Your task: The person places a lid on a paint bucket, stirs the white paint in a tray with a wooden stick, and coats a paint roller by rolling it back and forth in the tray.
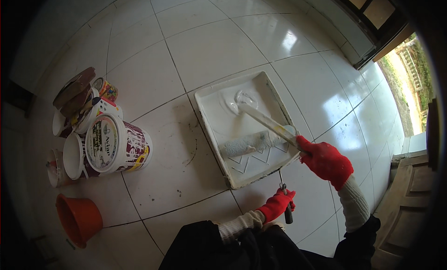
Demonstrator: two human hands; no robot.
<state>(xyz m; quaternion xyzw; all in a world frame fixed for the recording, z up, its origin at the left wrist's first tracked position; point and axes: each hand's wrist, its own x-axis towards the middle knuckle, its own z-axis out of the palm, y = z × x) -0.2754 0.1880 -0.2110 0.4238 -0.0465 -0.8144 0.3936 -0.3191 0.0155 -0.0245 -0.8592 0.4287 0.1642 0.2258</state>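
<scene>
Evidently, the right hand (328, 164), in a red knit glove, gripped a long, flat, whitish stick (266, 119), whose far end met the glossy white paint (244, 100) ahead and leftward of that hand. The left hand (276, 206), likewise red-gloved, was closed round the dark handle of a pale, cylindrical paint roller (247, 143), which lay forward of it in a rectangular white plastic tray (215, 125). Good work here seemed to call for slow, low strokes, the left hand steadying the roller, since the stick crossed over it.
</scene>
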